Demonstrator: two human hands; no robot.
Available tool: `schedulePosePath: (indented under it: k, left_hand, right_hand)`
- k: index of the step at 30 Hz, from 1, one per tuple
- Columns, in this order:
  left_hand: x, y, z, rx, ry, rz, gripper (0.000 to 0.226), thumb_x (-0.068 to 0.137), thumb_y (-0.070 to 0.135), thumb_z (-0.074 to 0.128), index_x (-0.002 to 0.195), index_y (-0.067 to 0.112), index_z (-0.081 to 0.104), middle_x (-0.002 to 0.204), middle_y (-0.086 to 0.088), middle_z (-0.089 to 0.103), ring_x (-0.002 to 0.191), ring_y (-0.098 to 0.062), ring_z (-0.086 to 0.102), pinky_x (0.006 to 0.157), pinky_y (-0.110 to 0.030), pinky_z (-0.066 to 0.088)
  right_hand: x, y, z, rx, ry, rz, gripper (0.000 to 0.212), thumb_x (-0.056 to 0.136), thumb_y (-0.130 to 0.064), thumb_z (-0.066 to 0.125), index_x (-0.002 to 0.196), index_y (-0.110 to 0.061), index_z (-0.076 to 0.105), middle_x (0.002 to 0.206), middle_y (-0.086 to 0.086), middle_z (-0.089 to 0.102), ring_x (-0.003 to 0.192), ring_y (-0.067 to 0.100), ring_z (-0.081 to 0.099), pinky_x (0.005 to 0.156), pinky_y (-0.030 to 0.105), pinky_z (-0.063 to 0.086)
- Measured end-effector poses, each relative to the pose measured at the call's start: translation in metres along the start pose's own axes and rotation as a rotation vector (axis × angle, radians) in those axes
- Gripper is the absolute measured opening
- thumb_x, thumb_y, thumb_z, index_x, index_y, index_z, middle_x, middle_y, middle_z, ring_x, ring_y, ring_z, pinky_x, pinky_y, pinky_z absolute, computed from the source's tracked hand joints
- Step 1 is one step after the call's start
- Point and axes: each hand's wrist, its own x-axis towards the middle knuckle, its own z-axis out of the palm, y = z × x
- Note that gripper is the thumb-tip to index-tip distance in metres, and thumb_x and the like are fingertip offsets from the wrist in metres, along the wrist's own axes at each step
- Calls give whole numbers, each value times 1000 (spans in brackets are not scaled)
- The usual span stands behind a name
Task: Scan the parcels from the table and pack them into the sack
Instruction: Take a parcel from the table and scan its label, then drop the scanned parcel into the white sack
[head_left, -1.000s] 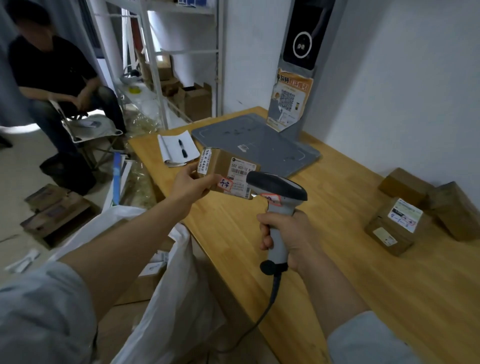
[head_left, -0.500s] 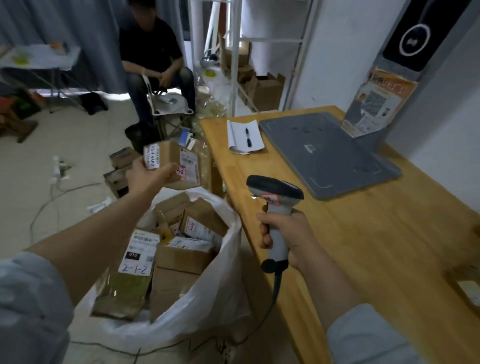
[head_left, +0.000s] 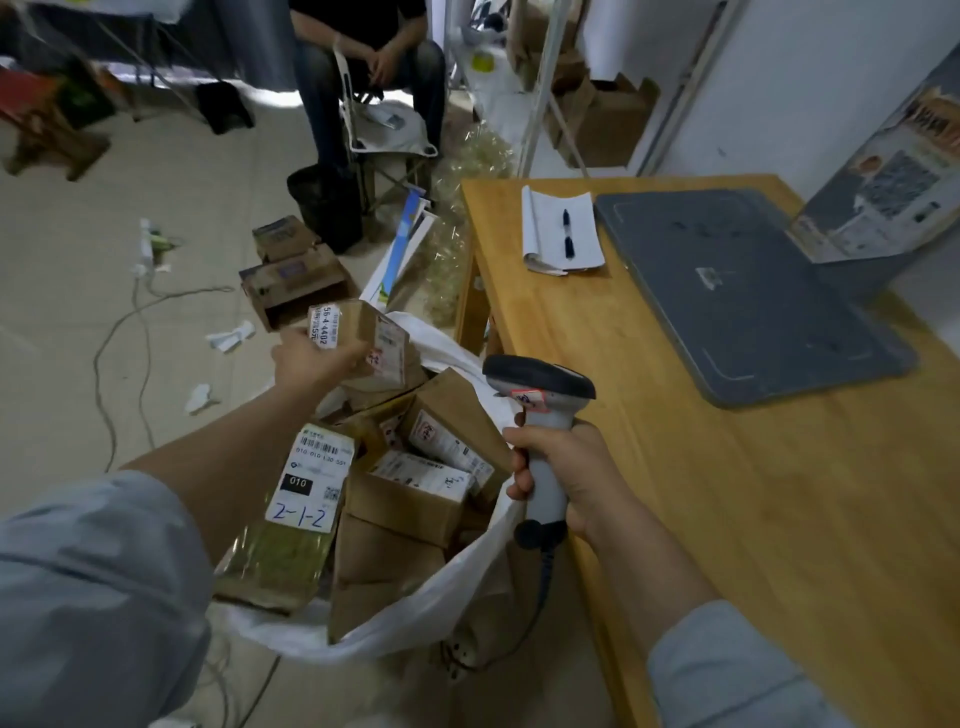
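A cable (head_left: 119, 332) trails over the floor at far left. The left grip (head_left: 311, 358) is curled round a small brown parcel (head_left: 363, 338) (white labels on two faces) and holds it over the far end of the white sack (head_left: 405, 629). Whether the parcel touches the load beneath, I cannot tell. The sack stands on the floor just left of the desk (head_left: 779, 519), stuffed with brown boxes (head_left: 410, 493) and a flat packet (head_left: 304, 493) marked 2-1-2. The right grip (head_left: 566, 467) is clenched round the handle of a scanner (head_left: 540, 382) at the desk's left edge. Farther right on the desk lie a notepad (head_left: 545, 218) with a pen (head_left: 566, 234) on it and a grey mat (head_left: 737, 301).
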Motion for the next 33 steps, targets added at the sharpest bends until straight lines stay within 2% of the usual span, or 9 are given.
schedulePosePath:
  k: [6,11,14,16,18,21,23,28,33]
  left_hand:
    - [37,-8,53,-134,-41,-220,81,86,45,63,148,15,22,143,-17,40,127,-36,43,86,-38,42]
    - [52,-20,65,-25,-195,-343,107,77,53,64,150,36,-12,153,-17,27,133,-41,36,106,-54,37]
    - [56,-23,66,109,-220,-200,100,85,24,64,151,35,-11,138,-12,46,119,-34,49,100,-46,45]
    - [56,-24,67,176,-245,-107,80,85,18,61,149,33,15,128,-8,55,109,-30,56,94,-44,49]
    - [51,-17,69,246,-231,-90,62,80,27,62,135,28,34,125,-12,55,112,-34,53,96,-47,48]
    - [20,12,80,359,-120,-79,75,83,49,59,147,37,21,147,-25,25,138,-42,20,114,-52,22]
    - [-12,39,95,405,-65,64,73,89,48,56,150,39,16,155,-24,7,144,-38,5,116,-50,10]
    - [-105,89,160,481,-212,502,76,88,42,59,151,38,15,157,-19,2,145,-35,0,117,-51,8]
    - [-228,117,238,550,-436,783,74,88,43,57,150,40,17,157,-14,7,145,-32,5,117,-46,9]
  right_hand:
    - [26,2,2,-11,0,47,10,84,-4,66,80,-3,58,54,7,54,39,15,47,46,27,48]
    - [43,4,5,5,2,77,13,84,-2,65,75,-4,56,52,9,52,38,17,44,51,32,47]
    - [48,4,6,14,-8,88,13,84,-2,66,76,-5,56,52,8,52,40,18,44,51,32,47]
    - [49,4,4,25,-8,92,13,84,-3,66,77,-5,56,52,8,53,39,17,45,50,31,47]
    - [48,5,0,61,3,102,13,84,-2,66,77,-5,56,51,8,52,38,17,44,48,29,46]
    - [40,6,-12,179,30,128,11,84,-1,66,80,-4,57,54,10,52,38,17,44,46,27,46]
    - [31,6,-26,273,67,135,10,83,-1,66,78,-4,57,54,10,53,38,17,43,48,28,45]
    - [-8,12,-90,511,209,104,20,82,1,64,66,-6,55,53,8,48,37,16,41,42,26,44]
    - [-72,33,-186,698,405,5,15,81,4,64,72,-3,55,54,9,47,36,15,41,42,24,45]
